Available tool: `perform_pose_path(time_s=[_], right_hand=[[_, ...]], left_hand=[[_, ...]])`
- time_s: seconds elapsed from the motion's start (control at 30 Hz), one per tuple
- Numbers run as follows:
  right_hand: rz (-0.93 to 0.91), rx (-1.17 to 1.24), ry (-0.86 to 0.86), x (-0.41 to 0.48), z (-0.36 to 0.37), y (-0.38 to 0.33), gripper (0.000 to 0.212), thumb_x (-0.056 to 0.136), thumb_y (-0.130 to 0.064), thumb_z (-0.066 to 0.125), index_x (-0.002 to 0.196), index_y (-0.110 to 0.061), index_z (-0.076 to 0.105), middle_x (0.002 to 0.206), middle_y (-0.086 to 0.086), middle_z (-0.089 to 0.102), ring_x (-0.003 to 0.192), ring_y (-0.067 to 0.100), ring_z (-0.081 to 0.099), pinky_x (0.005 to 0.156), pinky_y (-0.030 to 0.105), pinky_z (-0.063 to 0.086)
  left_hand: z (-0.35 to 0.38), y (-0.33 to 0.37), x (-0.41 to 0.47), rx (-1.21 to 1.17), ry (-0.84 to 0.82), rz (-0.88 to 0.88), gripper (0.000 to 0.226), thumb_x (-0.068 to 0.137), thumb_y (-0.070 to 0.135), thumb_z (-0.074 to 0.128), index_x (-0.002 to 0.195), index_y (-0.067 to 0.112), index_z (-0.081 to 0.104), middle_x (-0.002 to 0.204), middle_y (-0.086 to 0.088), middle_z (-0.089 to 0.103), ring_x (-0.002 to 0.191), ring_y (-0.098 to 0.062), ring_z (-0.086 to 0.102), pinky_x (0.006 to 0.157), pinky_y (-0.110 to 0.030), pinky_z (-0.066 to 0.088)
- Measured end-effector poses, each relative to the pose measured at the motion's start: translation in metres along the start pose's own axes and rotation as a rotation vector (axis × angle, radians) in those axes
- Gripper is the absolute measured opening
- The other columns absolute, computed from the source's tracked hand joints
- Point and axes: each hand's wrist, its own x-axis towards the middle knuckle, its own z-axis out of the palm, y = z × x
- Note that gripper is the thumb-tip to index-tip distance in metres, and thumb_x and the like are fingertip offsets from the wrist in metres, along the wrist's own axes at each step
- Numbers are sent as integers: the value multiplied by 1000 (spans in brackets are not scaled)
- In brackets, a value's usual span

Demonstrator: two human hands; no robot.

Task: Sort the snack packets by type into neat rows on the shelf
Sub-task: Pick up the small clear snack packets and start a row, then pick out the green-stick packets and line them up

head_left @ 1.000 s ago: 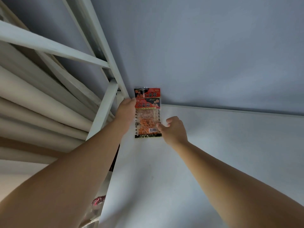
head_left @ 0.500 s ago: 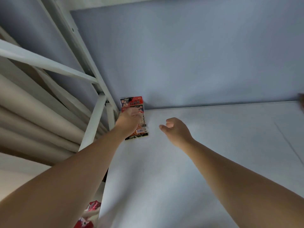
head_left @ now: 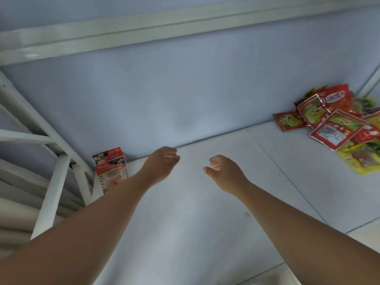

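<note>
A red and black snack packet (head_left: 110, 168) lies flat in the back left corner of the white shelf (head_left: 185, 223), its top edge against the back wall. My left hand (head_left: 162, 163) hovers just right of it, fingers loosely curled, holding nothing. My right hand (head_left: 223, 170) floats over the middle of the shelf, fingers also loosely curled and empty. A jumbled pile of red, green and yellow snack packets (head_left: 337, 122) sits at the back right of the shelf, well away from both hands.
The pale blue back wall (head_left: 195, 95) closes the shelf behind. White metal frame struts (head_left: 51, 194) stand at the left edge. A white rail (head_left: 185, 21) runs overhead. A seam (head_left: 287, 175) crosses the shelf board diagonally on the right.
My left hand has let go of the red packet and moved right of it. The view has swung right, bringing the packet pile into sight. My right hand stays empty.
</note>
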Motion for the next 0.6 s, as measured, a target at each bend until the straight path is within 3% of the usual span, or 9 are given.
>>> perform_pose_path(time_s=[0.17, 0.33, 0.47, 0.6], right_hand=[[82, 3, 71, -26, -67, 60, 45, 94, -39, 64, 132, -16, 57, 129, -3, 64, 115, 12, 60, 98, 29, 46], [154, 29, 125, -62, -144, 132, 42, 95, -36, 63, 132, -14, 58, 129, -2, 65, 117, 12, 60, 99, 27, 45], [239, 56, 169, -91, -201, 195, 42, 96, -34, 62, 132, -13, 59, 130, -1, 64, 118, 14, 59, 101, 29, 46], [298, 101, 189, -114, -243, 249, 43, 96, -36, 61, 134, -15, 58, 131, -3, 63, 118, 12, 59, 101, 31, 47]], left_hand=[[67, 58, 10, 54, -101, 82, 33, 98, 37, 63, 128, 25, 65, 130, 12, 67, 113, -3, 64, 89, -25, 51], [153, 128, 11, 84, -192, 157, 30, 99, 38, 63, 126, 25, 66, 127, 13, 68, 114, -5, 64, 95, -25, 48], [233, 184, 6, 78, -271, 210, 26, 98, 38, 64, 122, 27, 68, 120, 14, 69, 107, -3, 65, 88, -22, 45], [305, 226, -1, 85, -330, 230, 24, 98, 34, 66, 120, 24, 70, 120, 11, 71, 111, -5, 65, 96, -25, 47]])
